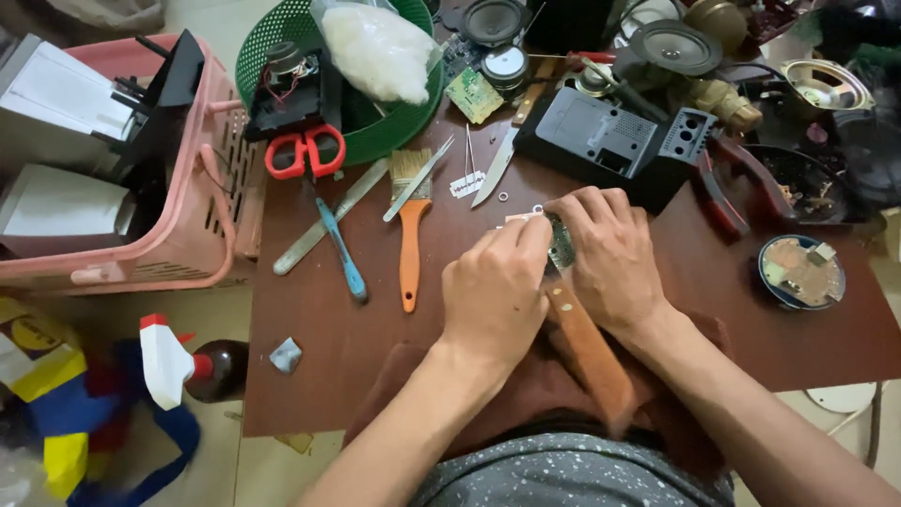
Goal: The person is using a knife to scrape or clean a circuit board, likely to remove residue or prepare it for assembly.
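Cluttered brown worktable (338, 338), pink basket (188, 235) at upper left, green basket (394, 131) top centre, speaker parts top right. Centre of frame: both hands meet over a small green circuit board (561, 246). Left hand (493, 291) is curled, fingertips pinching the board's left edge; right hand (610, 253) clamps over the board from the right. Wooden tool handle (587, 343) runs beneath the wrists; which hand grips it, cannot tell. Judgement: keep the board pinned flat, work slowly, tip mostly hidden. Orange-handled brush (410, 235) lies left, untouched.
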